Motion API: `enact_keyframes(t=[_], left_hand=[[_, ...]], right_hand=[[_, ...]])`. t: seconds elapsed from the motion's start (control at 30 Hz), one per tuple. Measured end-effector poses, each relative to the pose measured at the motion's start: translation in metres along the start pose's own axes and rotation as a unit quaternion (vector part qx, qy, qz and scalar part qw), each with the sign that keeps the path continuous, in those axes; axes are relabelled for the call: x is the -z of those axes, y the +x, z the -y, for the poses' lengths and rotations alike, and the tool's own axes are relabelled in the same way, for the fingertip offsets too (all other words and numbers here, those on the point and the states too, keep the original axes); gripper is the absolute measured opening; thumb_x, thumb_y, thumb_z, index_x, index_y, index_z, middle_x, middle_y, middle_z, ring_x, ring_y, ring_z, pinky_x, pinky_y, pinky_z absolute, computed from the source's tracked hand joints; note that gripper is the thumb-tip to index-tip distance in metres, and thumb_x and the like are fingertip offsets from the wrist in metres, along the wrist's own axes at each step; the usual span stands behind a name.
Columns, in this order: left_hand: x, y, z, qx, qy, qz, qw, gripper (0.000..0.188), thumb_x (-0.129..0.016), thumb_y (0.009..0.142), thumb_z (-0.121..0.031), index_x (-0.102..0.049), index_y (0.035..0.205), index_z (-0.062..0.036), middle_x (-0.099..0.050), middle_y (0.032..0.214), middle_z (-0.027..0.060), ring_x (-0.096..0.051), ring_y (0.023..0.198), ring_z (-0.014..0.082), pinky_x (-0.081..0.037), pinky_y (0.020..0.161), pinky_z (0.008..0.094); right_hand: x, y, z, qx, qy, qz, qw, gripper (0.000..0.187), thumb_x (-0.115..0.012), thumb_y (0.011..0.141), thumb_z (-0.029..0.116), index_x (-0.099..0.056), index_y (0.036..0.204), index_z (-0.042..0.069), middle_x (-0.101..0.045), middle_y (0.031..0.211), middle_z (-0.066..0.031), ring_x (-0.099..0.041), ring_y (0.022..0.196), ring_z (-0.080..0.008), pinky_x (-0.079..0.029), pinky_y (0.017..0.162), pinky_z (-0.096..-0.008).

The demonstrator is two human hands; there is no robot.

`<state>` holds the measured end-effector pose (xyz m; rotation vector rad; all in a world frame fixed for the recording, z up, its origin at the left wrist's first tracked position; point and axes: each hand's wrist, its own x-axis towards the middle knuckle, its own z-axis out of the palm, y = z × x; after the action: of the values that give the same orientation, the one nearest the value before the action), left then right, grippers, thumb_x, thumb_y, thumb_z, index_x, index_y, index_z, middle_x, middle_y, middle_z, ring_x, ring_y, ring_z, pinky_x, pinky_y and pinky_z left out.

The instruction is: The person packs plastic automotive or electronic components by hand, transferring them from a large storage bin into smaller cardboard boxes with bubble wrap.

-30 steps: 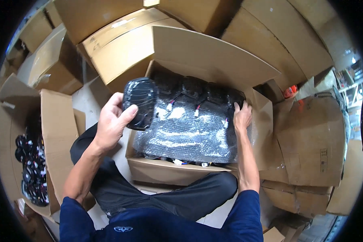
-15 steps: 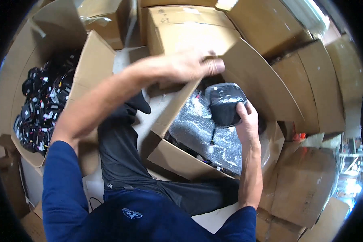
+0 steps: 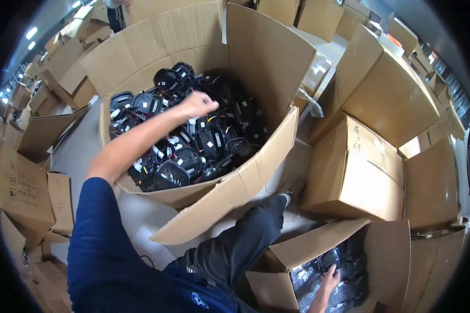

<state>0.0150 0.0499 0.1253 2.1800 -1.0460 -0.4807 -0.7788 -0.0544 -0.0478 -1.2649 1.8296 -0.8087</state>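
Item: centre, a large open carton (image 3: pixel 193 197) on the floor (image 3: pixel 146 208), a heap of units (image 3: pixel 209 143) in it, my left fingers (image 3: pixel 206 101) over the heap. Item: lower right, a smaller open carton (image 3: pixel 389 258), in it bubble wrap (image 3: pixel 304 281), more units (image 3: pixel 356 255) along the right side, and my right fingers (image 3: pixel 330 270) at one unit (image 3: pixel 329 257). Item: behind that carton, right of the large one, a closed carton (image 3: pixel 373 175); further cartons (image 3: pixel 23 193) stand far left.

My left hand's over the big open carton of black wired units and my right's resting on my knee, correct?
Your right hand's place is wrong: the head view shows it in the smaller carton, over bubble wrap. Your left hand is over the big open carton of black wired units.
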Motion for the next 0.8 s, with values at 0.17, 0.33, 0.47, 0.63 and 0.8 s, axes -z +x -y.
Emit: enact_keyframes(t=[0.17, 0.33, 0.47, 0.63, 0.8], left_hand=[[-0.116, 0.096, 0.025, 0.075, 0.014, -0.133, 0.988, 0.072, -0.070, 0.084, -0.048, -0.057, 0.129, 0.0056, -0.063, 0.125, 0.0258, -0.066, 0.110, 0.0373, -0.054, 0.091, 0.0431], [-0.145, 0.099, -0.013, 0.135, -0.300, -0.065, 0.942, 0.049, -0.066, 0.081, -0.005, -0.057, 0.129, -0.0014, -0.066, 0.116, 0.0153, -0.068, 0.099, 0.0361, -0.061, 0.063, 0.0505], [-0.037, 0.046, -0.071, 0.055, -0.302, 0.138, 0.942, 0.032, -0.072, 0.080, -0.017, -0.069, 0.109, -0.0031, -0.071, 0.085, 0.0079, -0.072, 0.072, 0.0162, -0.064, 0.060, 0.0367], [0.015, -0.066, -0.174, -0.089, -0.283, 0.177, 0.938, 0.029, -0.066, 0.083, -0.015, -0.068, 0.108, 0.0000, -0.069, 0.087, 0.0053, -0.067, 0.073, 0.0111, -0.058, 0.061, 0.0267], [0.005, -0.104, -0.227, -0.091, -0.337, 0.366, 0.862, 0.050, -0.056, 0.102, -0.045, -0.066, 0.118, 0.0011, -0.070, 0.103, 0.0094, -0.066, 0.092, 0.0133, -0.055, 0.084, 0.0290]], right_hand=[[0.008, -0.012, -0.020, 0.049, -0.078, 0.030, 0.995, 0.045, -0.064, 0.098, 0.029, -0.058, 0.114, -0.012, -0.066, 0.100, -0.0149, -0.059, 0.085, -0.0199, -0.051, 0.075, -0.0337], [0.025, -0.082, 0.085, 0.086, -0.196, -0.013, 0.977, 0.040, -0.065, 0.094, 0.012, -0.056, 0.124, -0.012, -0.064, 0.114, -0.0178, -0.061, 0.099, -0.0225, -0.049, 0.090, -0.0356], [-0.012, -0.134, 0.228, 0.262, -0.149, 0.003, 0.953, 0.041, -0.067, 0.087, 0.002, -0.058, 0.126, -0.009, -0.062, 0.123, -0.0197, -0.061, 0.112, -0.0277, -0.046, 0.100, -0.0372], [-0.158, -0.203, 0.402, 0.675, -0.150, 0.055, 0.720, 0.084, -0.089, 0.065, 0.019, -0.053, 0.138, -0.001, -0.053, 0.141, -0.0222, -0.052, 0.130, -0.0366, -0.038, 0.112, -0.0516], [-0.171, -0.181, 0.422, 0.751, -0.142, -0.043, 0.643, 0.048, -0.081, 0.070, 0.010, -0.069, 0.115, -0.001, -0.068, 0.116, -0.0181, -0.065, 0.109, -0.0333, -0.048, 0.099, -0.0495]])
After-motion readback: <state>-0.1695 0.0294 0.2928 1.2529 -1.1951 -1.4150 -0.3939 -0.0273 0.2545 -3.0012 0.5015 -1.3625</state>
